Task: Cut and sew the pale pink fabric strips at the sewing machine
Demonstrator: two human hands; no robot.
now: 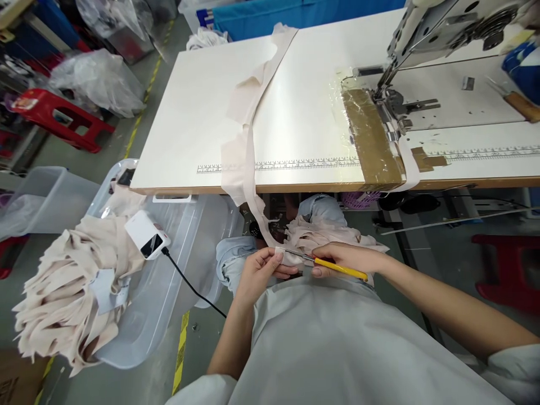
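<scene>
My left hand (264, 267) pinches the end of a pale pink fabric strip (250, 163) over my lap. From there the strip runs up over the table's front edge and across the white tabletop. In my right hand (337, 257) is a pair of yellow-handled thread snips (341, 269). Their metal blades point left and reach the fabric beside my left fingers. A heap of similar pink pieces (320, 233) lies on my lap, just beyond my hands.
A sewing machine (396, 112) stands on the white table (304, 129) at right. To the left, a plastic bin (143, 332) carries a pile of pink fabric pieces (76, 281) and a white device (147, 235) with a black cable. Red stools (63, 115) stand beyond.
</scene>
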